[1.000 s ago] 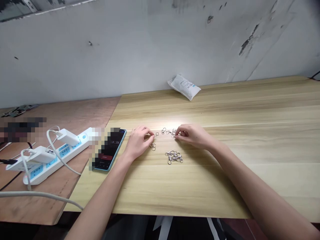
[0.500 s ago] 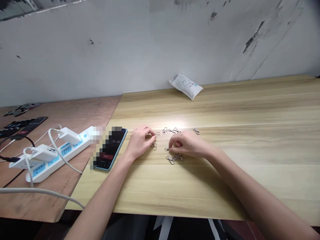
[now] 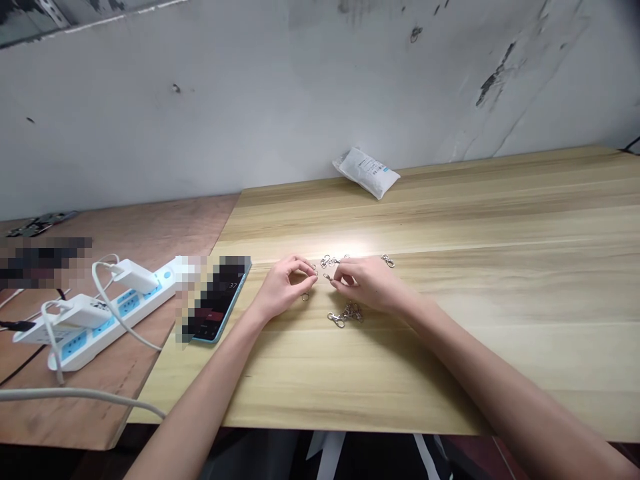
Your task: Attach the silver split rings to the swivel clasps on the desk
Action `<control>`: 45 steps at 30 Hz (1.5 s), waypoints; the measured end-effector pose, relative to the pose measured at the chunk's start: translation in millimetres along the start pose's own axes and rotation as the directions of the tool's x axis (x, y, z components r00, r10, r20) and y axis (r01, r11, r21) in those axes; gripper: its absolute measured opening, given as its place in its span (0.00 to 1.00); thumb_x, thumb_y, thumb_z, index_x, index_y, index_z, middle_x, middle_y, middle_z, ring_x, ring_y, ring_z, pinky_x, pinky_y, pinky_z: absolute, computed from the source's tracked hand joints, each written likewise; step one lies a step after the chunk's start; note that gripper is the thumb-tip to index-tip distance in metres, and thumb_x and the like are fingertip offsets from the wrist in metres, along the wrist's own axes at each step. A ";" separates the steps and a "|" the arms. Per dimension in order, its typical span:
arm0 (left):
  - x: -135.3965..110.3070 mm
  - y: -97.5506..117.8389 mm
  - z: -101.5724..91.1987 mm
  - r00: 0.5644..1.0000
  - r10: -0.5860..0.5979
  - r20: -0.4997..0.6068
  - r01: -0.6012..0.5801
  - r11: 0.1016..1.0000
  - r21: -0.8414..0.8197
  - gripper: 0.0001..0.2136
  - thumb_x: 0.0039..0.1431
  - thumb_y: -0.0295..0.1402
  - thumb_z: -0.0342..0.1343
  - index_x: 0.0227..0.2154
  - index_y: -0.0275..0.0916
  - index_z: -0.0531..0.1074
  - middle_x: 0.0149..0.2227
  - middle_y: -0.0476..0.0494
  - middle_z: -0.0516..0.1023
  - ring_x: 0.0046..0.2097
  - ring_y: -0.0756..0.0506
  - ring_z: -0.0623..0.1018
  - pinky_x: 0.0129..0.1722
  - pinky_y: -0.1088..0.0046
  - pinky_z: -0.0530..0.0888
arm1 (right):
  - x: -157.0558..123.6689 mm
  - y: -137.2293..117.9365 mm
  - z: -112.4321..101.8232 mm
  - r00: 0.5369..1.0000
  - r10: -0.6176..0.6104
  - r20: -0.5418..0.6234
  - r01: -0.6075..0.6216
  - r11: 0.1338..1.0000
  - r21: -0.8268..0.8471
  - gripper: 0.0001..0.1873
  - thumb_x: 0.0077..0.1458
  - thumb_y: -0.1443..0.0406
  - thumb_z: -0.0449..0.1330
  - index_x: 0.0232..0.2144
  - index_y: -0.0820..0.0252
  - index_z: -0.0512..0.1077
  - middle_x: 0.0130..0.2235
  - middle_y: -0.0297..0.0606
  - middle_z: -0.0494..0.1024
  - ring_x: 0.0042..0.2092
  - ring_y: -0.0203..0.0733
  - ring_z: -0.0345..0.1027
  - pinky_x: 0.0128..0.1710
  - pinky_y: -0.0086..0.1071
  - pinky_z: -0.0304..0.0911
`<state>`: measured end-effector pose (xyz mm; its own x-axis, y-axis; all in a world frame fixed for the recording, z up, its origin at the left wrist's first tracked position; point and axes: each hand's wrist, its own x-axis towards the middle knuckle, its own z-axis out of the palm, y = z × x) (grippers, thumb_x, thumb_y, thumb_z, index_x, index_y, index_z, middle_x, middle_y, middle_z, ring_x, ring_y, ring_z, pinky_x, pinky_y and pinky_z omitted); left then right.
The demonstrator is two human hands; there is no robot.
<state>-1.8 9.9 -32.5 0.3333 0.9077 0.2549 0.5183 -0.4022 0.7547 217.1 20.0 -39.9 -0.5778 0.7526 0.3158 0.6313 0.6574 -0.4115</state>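
Observation:
My left hand [image 3: 284, 288] pinches a small metal ring [image 3: 315, 271] between thumb and fingertips. Facing it, a short gap away, my right hand [image 3: 367, 283] grips a small metal swivel clasp [image 3: 327, 277] that points left. Another loose ring [image 3: 305, 297] lies on the table under my left fingers. Below my right hand is a pile of silvery clasps with rings [image 3: 345, 315]. Behind the fingers lie more clasps [image 3: 327, 261], partly hidden by my right hand. One separate clasp [image 3: 388, 261] rests just beyond my right knuckles.
A phone [image 3: 220, 300] lies left of my left hand. Further left, a white power strip [image 3: 120, 313] with chargers and cables sits on a brown table [image 3: 190, 220]. A white plastic packet [image 3: 369, 173] lies by the wall on the light wooden table [image 3: 475, 267].
My right hand has moved up and left from beside the lower pile, bringing a clasp close to my left hand. My left fingers now hold a ring upright. The view has shifted slightly.

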 end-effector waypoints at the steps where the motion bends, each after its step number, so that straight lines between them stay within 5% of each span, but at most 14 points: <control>1: -0.2 0.3 0.2 1.000 0.000 0.001 0.000 1.000 -0.013 0.03 0.57 0.31 0.59 0.29 0.38 0.75 0.38 0.43 0.76 0.42 0.46 0.76 0.45 0.66 0.73 | 0.0 0.6 0.9 0.999 -0.014 -0.041 0.013 1.000 -0.010 0.07 0.57 0.66 0.57 0.28 0.57 0.74 0.28 0.32 0.75 0.26 0.32 0.60 0.27 0.27 0.49; 15: -1.8 5.4 1.2 0.999 -0.020 0.033 0.023 0.996 -0.085 0.04 0.56 0.32 0.60 0.28 0.38 0.75 0.41 0.41 0.74 0.44 0.46 0.76 0.42 0.69 0.77 | 0.4 -1.3 2.8 0.997 -0.021 -0.069 0.018 0.999 -0.035 0.09 0.61 0.66 0.54 0.33 0.58 0.74 0.32 0.35 0.76 0.27 0.33 0.60 0.27 0.28 0.47; 22: -1.8 9.5 -1.8 1.000 0.025 0.003 -0.025 0.999 -0.038 0.03 0.56 0.31 0.60 0.28 0.39 0.74 0.43 0.44 0.75 0.47 0.46 0.75 0.51 0.65 0.71 | -1.6 0.1 -2.5 0.994 0.106 0.037 -0.110 0.982 0.156 0.09 0.60 0.61 0.55 0.32 0.58 0.72 0.26 0.32 0.71 0.27 0.33 0.60 0.27 0.27 0.49; 28: -2.4 13.1 -1.4 1.000 0.008 -0.012 -0.009 0.996 -0.084 0.03 0.57 0.32 0.60 0.29 0.40 0.74 0.43 0.45 0.75 0.47 0.46 0.75 0.54 0.63 0.70 | 0.6 -10.7 1.4 0.997 0.054 -0.058 -0.047 0.992 0.116 0.14 0.59 0.55 0.57 0.39 0.58 0.73 0.33 0.34 0.72 0.27 0.32 0.59 0.28 0.27 0.49; 33: -3.8 14.6 2.4 1.000 0.019 -0.021 -0.021 0.996 -0.082 0.04 0.58 0.33 0.58 0.29 0.40 0.74 0.42 0.44 0.75 0.47 0.44 0.75 0.49 0.64 0.72 | 4.0 -17.5 15.4 0.992 0.017 -0.127 -0.011 0.999 0.049 0.11 0.61 0.62 0.53 0.34 0.59 0.74 0.33 0.36 0.73 0.26 0.32 0.58 0.27 0.27 0.47; 40: -3.9 14.5 8.5 0.986 0.109 -0.129 -0.084 0.980 0.183 0.02 0.57 0.29 0.58 0.29 0.40 0.73 0.39 0.45 0.76 0.47 0.43 0.74 0.52 0.61 0.68 | 3.7 -16.6 15.1 0.998 0.013 -0.067 -0.006 0.994 0.108 0.07 0.56 0.69 0.55 0.33 0.59 0.74 0.31 0.35 0.72 0.27 0.32 0.58 0.27 0.27 0.49; 45: -2.8 13.1 5.6 0.990 0.058 -0.132 -0.053 0.998 0.041 0.02 0.57 0.31 0.59 0.31 0.40 0.73 0.39 0.45 0.76 0.46 0.45 0.75 0.51 0.64 0.70 | 2.9 -15.8 12.6 0.996 -0.026 -0.091 0.038 0.991 0.128 0.08 0.59 0.68 0.53 0.35 0.60 0.73 0.31 0.35 0.71 0.28 0.33 0.59 0.28 0.27 0.50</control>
<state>8.5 1.4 -26.7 0.2560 0.8909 0.3752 0.5319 -0.4539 0.7148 198.9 11.4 -43.2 -0.5449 0.7355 0.4026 0.5375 0.6749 -0.5056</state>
